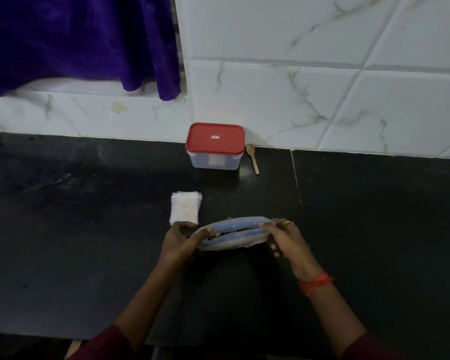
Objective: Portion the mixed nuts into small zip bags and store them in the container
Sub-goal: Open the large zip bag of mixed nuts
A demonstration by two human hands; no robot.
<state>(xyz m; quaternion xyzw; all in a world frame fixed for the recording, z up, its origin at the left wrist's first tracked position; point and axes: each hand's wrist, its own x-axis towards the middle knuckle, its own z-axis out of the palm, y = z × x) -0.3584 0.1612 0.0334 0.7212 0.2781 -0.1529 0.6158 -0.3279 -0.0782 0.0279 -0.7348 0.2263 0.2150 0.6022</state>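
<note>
Person has the big zip bag (231,233) by both ends, just below the middle of the table (89,229)

The bag's blue-edged mouth is pulled slightly apart and dark bits of the nuts (213,235) show in the gap, though it's too dim to pick them out. The left hand (179,242) has its fingers pinched on the bag's 9 o'clock end, and the right hand (283,237) has its fingers curled over the 3 o'clock end. A red thread (316,283) sits on the right wrist. The stack of small zip bags (185,207) lies flat at about 10 o'clock from the big bag, just beside the left fingers. At 12 o'clock, well apart, the container (215,159) stands against the tiled wall (322,87) with its red lid (215,137) on. A wooden spoon (252,158) lies just to its 3 o'clock side. Purple cloth (76,37) hangs up at 10 o'clock.
</note>
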